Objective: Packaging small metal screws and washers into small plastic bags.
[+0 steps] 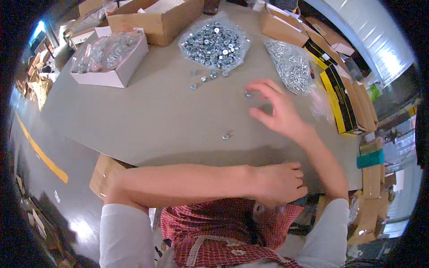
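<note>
My right hand (279, 107) reaches over the grey table with thumb and fingers spread apart. Just beyond its index fingertip sits a small shiny metal piece, like a nut (248, 94); whether they touch I cannot tell. My left forearm crosses the front of the table, and my left hand (281, 183) is at the near edge, back up, fingers curled. Its palm is hidden. Another small nut-like piece (225, 136) lies alone nearer me. Several more loose pieces (203, 79) lie in front of a clear bag of such metal parts (214, 44).
A clear bag of screws or similar slim fasteners (292, 67) lies at the right, beside black-and-yellow boxes (342, 100). A white box of bagged parts (109, 56) stands far left, with a cardboard box (152, 20) behind. My red checked apron (210, 223) is below the table edge.
</note>
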A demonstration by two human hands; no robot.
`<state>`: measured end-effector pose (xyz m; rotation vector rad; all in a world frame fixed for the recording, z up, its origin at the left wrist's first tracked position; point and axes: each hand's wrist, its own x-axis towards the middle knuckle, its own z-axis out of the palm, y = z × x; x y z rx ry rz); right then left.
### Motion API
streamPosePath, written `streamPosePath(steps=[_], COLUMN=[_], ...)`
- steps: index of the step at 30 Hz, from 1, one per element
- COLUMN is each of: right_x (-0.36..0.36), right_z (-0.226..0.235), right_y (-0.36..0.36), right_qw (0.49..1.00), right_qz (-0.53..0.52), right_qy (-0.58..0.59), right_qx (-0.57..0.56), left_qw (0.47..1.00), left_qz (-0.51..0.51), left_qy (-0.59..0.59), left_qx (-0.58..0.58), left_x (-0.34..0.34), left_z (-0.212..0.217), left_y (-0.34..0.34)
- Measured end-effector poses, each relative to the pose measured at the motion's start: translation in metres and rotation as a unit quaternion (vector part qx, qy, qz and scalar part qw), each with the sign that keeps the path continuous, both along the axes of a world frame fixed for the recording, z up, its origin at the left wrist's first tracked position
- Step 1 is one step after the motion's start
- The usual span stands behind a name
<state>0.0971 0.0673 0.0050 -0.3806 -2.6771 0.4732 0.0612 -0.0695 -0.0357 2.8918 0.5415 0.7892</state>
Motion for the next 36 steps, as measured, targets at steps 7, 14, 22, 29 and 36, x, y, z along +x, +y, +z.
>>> streamPosePath(steps=[7, 14, 22, 29, 36], right_x=[-0.048, -0.095, -0.126, -0.134, -0.143], right_z=[-0.009, 0.0, -0.016, -0.011, -0.009], right_y=[0.029, 0.001, 0.017, 0.007, 0.01], right_qw=[0.987, 0.997, 0.995, 0.99, 0.981], right_qz=[-0.07, -0.005, 0.072, 0.085, 0.126], right_qy=[-0.14, -0.038, -0.028, -0.088, -0.14], right_qx=[0.028, 0.068, 0.061, -0.075, -0.054], left_qw=[0.997, 0.996, 0.995, 0.993, 0.99], left_qz=[0.038, 0.068, 0.09, 0.081, 0.128], left_qy=[-0.032, -0.035, -0.047, -0.09, -0.053], left_qx=[-0.059, -0.048, -0.01, 0.004, -0.039], left_x=[-0.006, -0.011, -0.007, -0.006, -0.01], left_z=[-0.002, -0.005, -0.011, -0.013, -0.005], left_y=[0.01, 0.01, 0.016, 0.017, 0.016])
